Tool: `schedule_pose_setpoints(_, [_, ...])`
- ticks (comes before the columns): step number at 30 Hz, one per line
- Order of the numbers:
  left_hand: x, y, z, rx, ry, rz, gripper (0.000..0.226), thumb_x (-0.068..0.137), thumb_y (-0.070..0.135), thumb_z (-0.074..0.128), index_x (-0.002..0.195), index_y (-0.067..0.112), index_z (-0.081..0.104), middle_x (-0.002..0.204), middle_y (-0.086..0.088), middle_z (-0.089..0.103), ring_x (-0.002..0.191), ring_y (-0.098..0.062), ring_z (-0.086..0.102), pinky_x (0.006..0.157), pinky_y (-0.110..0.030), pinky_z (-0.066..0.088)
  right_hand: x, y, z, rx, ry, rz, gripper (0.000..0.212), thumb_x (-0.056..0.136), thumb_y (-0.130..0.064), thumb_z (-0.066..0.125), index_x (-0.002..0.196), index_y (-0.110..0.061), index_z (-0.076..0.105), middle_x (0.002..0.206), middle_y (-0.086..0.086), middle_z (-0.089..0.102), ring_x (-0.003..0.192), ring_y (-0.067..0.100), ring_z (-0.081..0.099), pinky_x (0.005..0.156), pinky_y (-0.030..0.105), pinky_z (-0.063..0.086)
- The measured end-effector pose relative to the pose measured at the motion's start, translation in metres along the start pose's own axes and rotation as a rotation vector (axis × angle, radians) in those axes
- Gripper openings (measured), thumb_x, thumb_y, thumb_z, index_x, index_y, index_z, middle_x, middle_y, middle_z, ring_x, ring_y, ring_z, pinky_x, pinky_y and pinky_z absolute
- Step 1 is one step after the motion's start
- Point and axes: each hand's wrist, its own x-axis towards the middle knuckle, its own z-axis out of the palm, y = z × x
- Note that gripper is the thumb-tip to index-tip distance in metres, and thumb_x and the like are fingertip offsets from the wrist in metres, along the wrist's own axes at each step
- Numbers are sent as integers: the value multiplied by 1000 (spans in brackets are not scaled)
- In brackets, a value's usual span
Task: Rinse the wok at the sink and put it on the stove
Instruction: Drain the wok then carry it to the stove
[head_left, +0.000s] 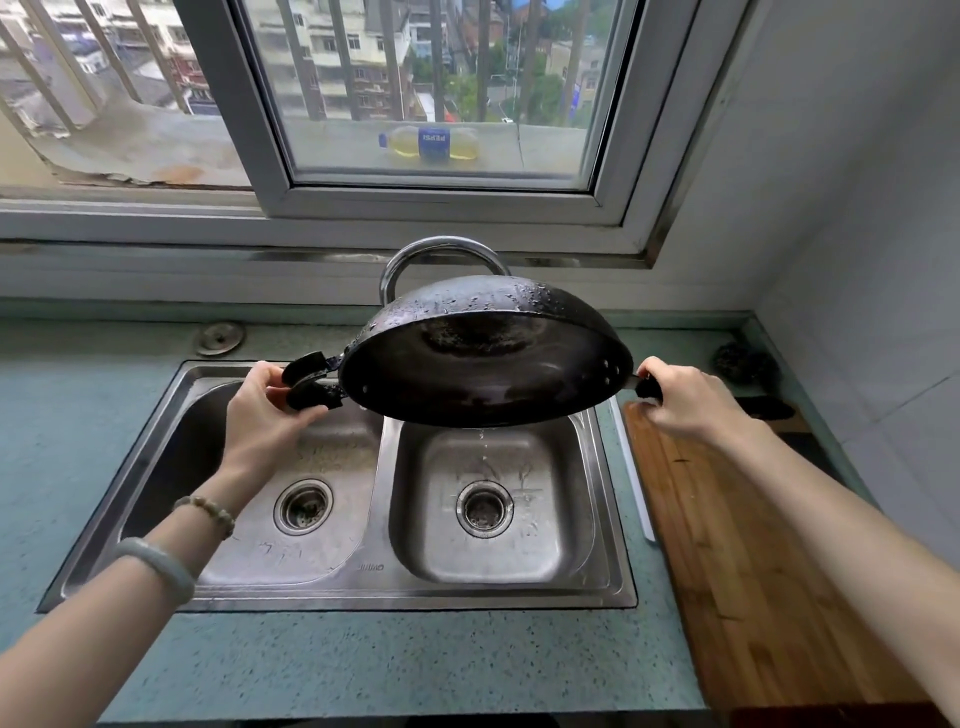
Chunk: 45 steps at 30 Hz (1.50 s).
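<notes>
A black wok (483, 364) hangs tilted over the steel double sink (363, 587), its open side turned toward me and downward. Water drops cling to its outer shell and a thin trickle falls from its lower rim into the right basin (493, 504). My left hand (270, 405) grips the black loop handle on the wok's left side. My right hand (685, 400) holds the small black handle on its right side. The curved faucet (441, 249) rises behind the wok and its spout is hidden by it. No stove is in view.
A wooden cutting board (753, 571) lies on the counter right of the sink. A dark scrubber (743, 361) sits in the back right corner by the tiled wall. A window with a bottle (431, 143) on the outer ledge is behind the sink.
</notes>
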Motion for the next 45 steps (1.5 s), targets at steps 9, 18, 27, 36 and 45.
schedule_pose_setpoints(9, [-3,-8,-5,205,-95,137,47,61,2,84,97,16,57,95,-10,62,92,-29,58,75,-18,37,-15,-6,4,-123,171,-64,35,83,-36,65,98,-7,51,90,12,71,79,38,67,56,33,34])
schedule_pose_setpoints(18, [-1,6,-17,215,-74,196,53,60,7,87,81,45,57,80,22,54,72,-5,52,68,3,34,-25,-3,-2,-100,251,-77,34,81,-35,68,93,-7,53,83,11,71,71,36,67,53,31,35])
schedule_pose_setpoints(27, [-1,7,-17,234,-97,250,37,64,10,86,79,28,58,70,1,61,70,5,57,61,-5,37,-43,2,4,-108,291,-72,32,79,-31,72,91,-7,53,78,11,69,64,36,67,50,33,41])
schedule_pose_setpoints(36, [-2,3,-7,183,-82,201,42,65,8,85,81,33,56,81,-3,66,72,3,57,66,1,38,-33,6,7,-134,288,-68,31,78,-27,72,92,-6,53,79,14,68,65,37,66,49,34,39])
schedule_pose_setpoints(45, [-25,-20,6,271,-196,105,38,60,11,88,82,26,61,74,-5,65,73,-22,64,65,-25,43,-38,3,34,-143,55,-57,38,88,-37,57,108,-6,48,100,11,68,86,36,67,59,35,35])
